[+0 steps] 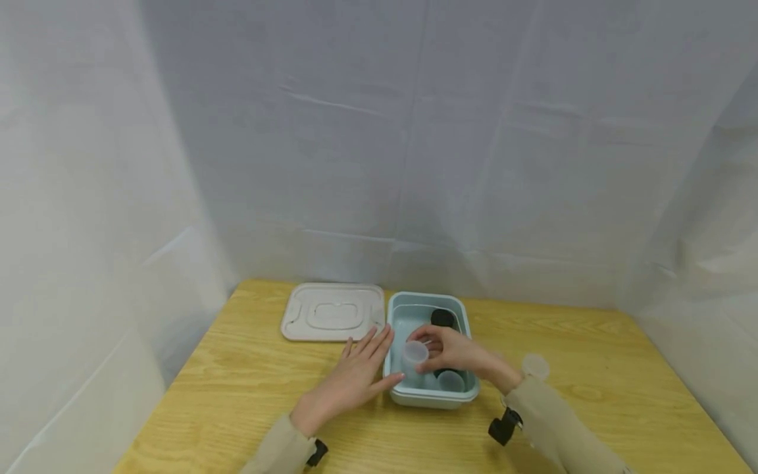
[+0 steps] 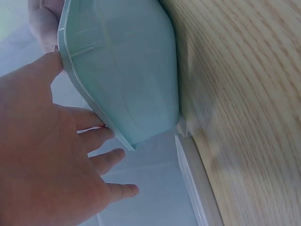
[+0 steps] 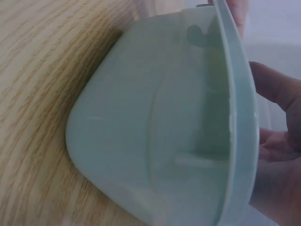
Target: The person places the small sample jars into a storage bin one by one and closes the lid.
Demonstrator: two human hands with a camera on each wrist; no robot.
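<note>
Right hand [image 1: 456, 352] pinches clear cup [image 1: 414, 355] over bin [image 1: 403, 395]; left hand [image 1: 355, 375] flat, steadying wall. We lift straight, clearing rim.

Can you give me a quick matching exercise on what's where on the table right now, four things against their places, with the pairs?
Things:
1. beige lid
2. clear cup
3. left hand
4. round clear lid

Places:
A. held by the right hand over the light blue bin
B. lying alone on the table, right of the bin
C. flat on the table, left of the bin at the back
D. resting against the bin's left wall

Pairs: 1-C, 2-A, 3-D, 4-B
</note>
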